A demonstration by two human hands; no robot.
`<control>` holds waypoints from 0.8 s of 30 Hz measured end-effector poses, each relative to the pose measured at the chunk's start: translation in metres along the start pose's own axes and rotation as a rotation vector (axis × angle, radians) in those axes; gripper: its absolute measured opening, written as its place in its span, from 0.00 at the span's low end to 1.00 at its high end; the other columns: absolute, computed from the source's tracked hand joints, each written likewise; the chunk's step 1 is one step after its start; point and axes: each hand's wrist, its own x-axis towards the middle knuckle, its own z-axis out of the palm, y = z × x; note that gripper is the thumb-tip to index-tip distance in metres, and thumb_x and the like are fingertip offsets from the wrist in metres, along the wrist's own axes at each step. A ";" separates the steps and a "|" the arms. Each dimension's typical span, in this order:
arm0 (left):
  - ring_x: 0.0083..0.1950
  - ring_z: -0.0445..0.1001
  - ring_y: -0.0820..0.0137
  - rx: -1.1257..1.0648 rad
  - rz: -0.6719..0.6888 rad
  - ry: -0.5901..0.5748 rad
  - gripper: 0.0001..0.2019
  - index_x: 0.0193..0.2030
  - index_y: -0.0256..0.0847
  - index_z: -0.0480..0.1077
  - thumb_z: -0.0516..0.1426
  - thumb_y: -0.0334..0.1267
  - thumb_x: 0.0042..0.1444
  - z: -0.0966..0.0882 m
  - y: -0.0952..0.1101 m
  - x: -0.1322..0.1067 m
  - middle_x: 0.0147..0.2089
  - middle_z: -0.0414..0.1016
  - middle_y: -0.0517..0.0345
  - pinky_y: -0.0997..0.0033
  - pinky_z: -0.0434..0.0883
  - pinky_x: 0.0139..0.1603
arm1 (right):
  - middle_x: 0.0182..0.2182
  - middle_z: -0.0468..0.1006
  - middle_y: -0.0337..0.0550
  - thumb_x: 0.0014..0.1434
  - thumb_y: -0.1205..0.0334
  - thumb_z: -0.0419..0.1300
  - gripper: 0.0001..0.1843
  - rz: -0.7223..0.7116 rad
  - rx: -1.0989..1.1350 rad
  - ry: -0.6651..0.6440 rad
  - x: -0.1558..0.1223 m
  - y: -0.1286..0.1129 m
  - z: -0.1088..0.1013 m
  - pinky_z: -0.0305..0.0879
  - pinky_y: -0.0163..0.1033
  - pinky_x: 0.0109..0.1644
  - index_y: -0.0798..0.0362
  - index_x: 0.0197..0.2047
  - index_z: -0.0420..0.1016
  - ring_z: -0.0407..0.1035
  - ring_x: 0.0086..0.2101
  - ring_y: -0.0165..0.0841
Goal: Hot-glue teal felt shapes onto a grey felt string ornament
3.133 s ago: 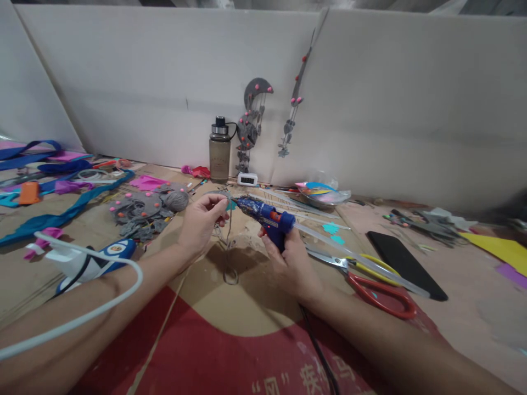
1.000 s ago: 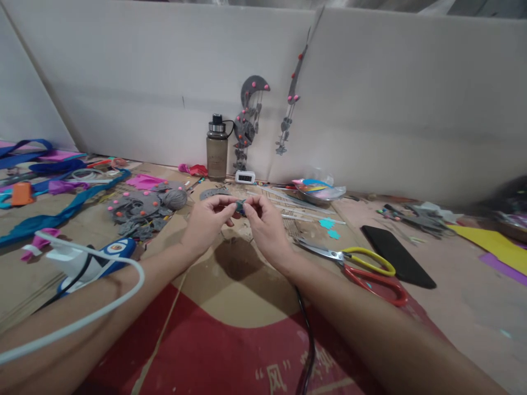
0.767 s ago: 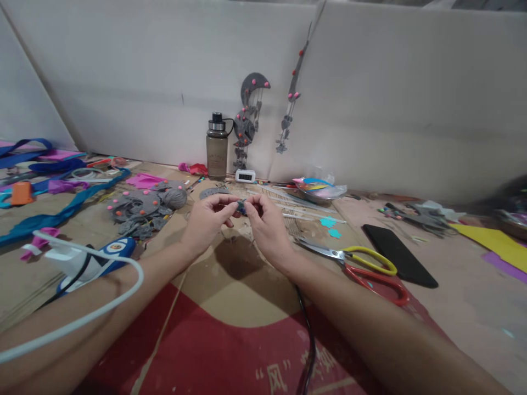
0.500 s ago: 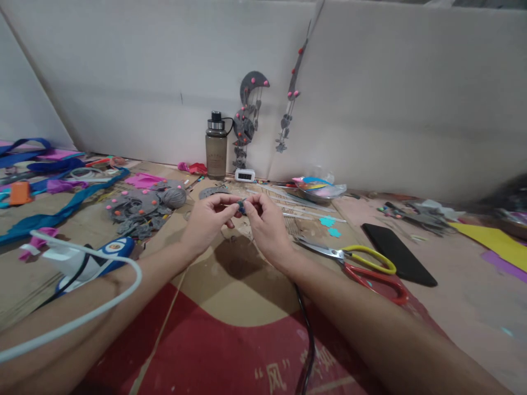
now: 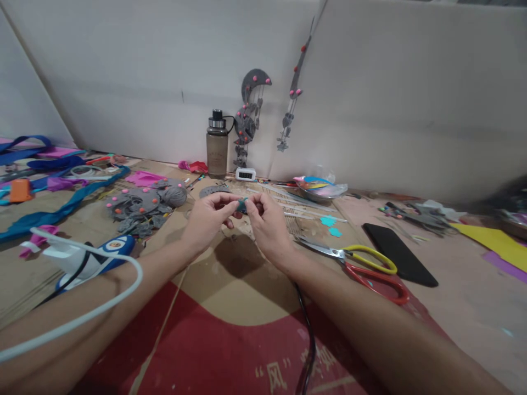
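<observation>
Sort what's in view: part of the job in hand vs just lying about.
Part of the job:
- small green piece, pinched between left hand and right hand
- turquoise cutouts, probably; similar colour
- scissors, perhaps; near the right forearm, untouched

Apparently just lying about:
- bottle
- digital display
- black phone-like slab
- orange object

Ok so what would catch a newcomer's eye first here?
Probably the red-and-yellow-handled scissors, lying open to the right of the right hand, beside the black phone. Next, at the centre, the left hand and right hand pinch a small teal piece. Behind them, a grey moon with pink dots shows against the white wall.
</observation>
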 end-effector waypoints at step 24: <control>0.30 0.74 0.71 0.047 0.000 0.011 0.12 0.37 0.35 0.74 0.61 0.42 0.50 0.002 0.006 -0.003 0.30 0.75 0.54 0.77 0.68 0.22 | 0.28 0.68 0.38 0.62 0.55 0.49 0.12 -0.004 0.000 0.001 -0.002 -0.001 -0.001 0.56 0.35 0.34 0.52 0.31 0.65 0.61 0.30 0.30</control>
